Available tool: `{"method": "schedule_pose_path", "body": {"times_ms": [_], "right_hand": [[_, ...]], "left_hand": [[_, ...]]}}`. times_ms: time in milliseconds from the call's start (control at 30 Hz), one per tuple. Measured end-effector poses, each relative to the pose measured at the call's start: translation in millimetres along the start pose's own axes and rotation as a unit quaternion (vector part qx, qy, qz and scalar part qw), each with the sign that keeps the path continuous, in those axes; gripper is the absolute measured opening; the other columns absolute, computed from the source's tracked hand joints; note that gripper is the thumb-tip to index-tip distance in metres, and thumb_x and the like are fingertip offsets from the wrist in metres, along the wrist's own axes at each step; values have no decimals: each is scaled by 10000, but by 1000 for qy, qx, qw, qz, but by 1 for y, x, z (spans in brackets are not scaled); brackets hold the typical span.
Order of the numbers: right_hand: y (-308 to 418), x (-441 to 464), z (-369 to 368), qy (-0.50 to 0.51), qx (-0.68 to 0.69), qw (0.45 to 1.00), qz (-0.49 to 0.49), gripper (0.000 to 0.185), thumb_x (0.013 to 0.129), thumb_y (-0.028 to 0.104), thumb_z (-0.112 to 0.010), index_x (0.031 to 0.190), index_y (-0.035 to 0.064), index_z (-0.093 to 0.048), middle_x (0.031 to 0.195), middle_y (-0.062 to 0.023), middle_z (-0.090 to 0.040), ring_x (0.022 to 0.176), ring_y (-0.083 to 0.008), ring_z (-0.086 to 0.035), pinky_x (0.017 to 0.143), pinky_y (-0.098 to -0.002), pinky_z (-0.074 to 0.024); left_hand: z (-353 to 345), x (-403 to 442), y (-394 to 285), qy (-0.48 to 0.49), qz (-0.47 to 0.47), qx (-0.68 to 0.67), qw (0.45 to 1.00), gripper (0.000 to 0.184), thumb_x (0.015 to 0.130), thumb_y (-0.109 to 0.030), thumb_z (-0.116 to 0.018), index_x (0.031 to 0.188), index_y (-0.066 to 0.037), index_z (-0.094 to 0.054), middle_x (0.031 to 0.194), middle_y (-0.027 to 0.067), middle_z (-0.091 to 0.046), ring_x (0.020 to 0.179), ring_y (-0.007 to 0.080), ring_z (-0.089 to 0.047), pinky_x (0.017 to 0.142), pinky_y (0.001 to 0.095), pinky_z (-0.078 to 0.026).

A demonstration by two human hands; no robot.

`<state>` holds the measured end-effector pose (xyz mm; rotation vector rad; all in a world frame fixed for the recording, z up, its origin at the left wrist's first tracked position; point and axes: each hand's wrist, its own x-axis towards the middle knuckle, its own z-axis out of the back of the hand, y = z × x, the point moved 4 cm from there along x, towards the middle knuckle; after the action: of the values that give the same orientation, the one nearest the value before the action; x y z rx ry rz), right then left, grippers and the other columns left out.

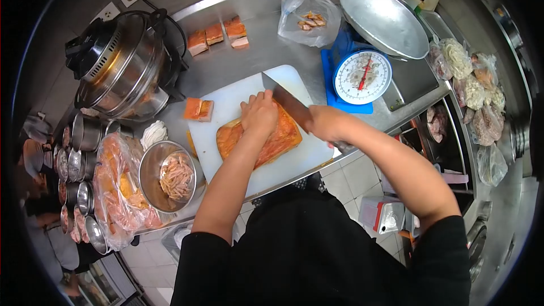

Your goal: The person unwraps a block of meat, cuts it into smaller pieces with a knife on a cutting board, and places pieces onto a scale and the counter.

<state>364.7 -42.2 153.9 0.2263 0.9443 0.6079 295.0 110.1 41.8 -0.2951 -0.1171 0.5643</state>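
Note:
A large slab of roast pork belly (233, 140) with orange-brown skin lies on a white cutting board (212, 167). My left hand (260, 116) presses down on its upper part, fingers bent over it and holding it. In my right hand (327, 124) is the handle of a broad cleaver-like knife (287, 101), its blade slanting across the slab's upper right edge, close to my left fingers. How deep the blade sits in the meat I cannot tell. One cut pork piece (198, 110) rests at the board's left edge.
Several pork blocks (214, 33) lie at the back. A plastic bag (309, 17) with meat bits sits beside a blue dial scale (362, 77) with a metal pan. Left are a glass-bowl oven (127, 73), a steel bowl (148, 177) of pale strips and a large meat bag (113, 175).

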Motion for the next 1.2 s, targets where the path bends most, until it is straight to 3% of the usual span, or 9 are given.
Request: {"method": "schedule_pose_path", "body": {"times_ms": [67, 267, 400, 433, 600, 667, 900, 1067, 1200], "right_hand": [[-6, -11, 2, -10, -40, 999, 23, 321, 996, 195, -474, 1142, -82, -546, 809, -193, -669, 511, -280, -649, 486, -416, -526], [0, 54, -20, -6, 29, 999, 13, 315, 979, 177, -503, 1126, -99, -539, 747, -198, -655, 505, -287, -644, 475, -434, -529], [-1, 31, -16, -10, 28, 999, 23, 312, 960, 175, -517, 1108, -99, -543, 722, -190, -647, 503, -283, -643, 463, -425, -524], [-6, 17, -15, -13, 42, 999, 19, 340, 984, 196, -537, 1002, -127, -641, 745, -241, -685, 551, -338, -685, 523, -440, -556], [-17, -12, -19, -36, -1, 999, 35, 377, 1017, 240, -527, 1070, -121, -624, 785, -215, -682, 595, -311, -693, 515, -435, -550], [-9, 3, -21, -13, 66, 998, 0, 308, 955, 183, -525, 1102, -86, -557, 723, -163, -636, 526, -267, -653, 511, -416, -542], [-28, -32, -33, -24, -21, 999, 30, 314, 1004, 179, -488, 1143, -92, -561, 848, -243, -706, 577, -325, -689, 538, -452, -563], [-21, 0, -47, -44, 32, 998, 8, 288, 982, 141, -479, 1143, -80, -569, 869, -263, -713, 633, -347, -717, 598, -450, -577], [-34, -13, -56, -81, -53, 993, 67, 266, 985, 177, -496, 1083, -68, -534, 721, -228, -690, 589, -356, -698, 640, -484, -570]], "left_hand": [[-1, -1, 4, 11, 4, -4, 1000, 258, 1003, -244, -520, 1211, -100, -567, 1189, 81, -652, 1140, 274, -590, 983, 515, -416], [-2, -4, 0, 9, 6, 4, 1000, 252, 1006, -242, -515, 1213, -107, -563, 1201, 77, -653, 1163, 270, -584, 992, 510, -413], [3, 1, -3, 8, 15, 6, 1000, 247, 1007, -241, -513, 1213, -115, -564, 1199, 73, -655, 1159, 269, -586, 990, 514, -413], [2, -1, -3, 13, 21, 10, 1000, 245, 1007, -241, -514, 1213, -117, -564, 1198, 71, -655, 1159, 268, -586, 990, 516, -412], [-1, 2, 0, 14, 17, 5, 1000, 248, 1006, -242, -520, 1214, -115, -565, 1201, 68, -655, 1157, 266, -585, 995, 517, -410], [-1, 2, -4, 16, 15, 11, 1000, 249, 1006, -242, -521, 1215, -115, -565, 1203, 67, -655, 1157, 265, -585, 997, 516, -409], [-5, 2, 0, 26, 21, 3, 999, 246, 1005, -246, -522, 1211, -118, -567, 1204, 69, -649, 1159, 267, -580, 1001, 517, -408], [-5, 0, 1, 25, 19, -2, 1000, 253, 1006, -247, -520, 1218, -116, -566, 1208, 66, -650, 1155, 269, -581, 1001, 512, -407], [-3, 5, 2, 21, 25, 13, 999, 256, 1006, -249, -522, 1220, -117, -571, 1204, 65, -655, 1146, 268, -586, 990, 510, -408]]}}
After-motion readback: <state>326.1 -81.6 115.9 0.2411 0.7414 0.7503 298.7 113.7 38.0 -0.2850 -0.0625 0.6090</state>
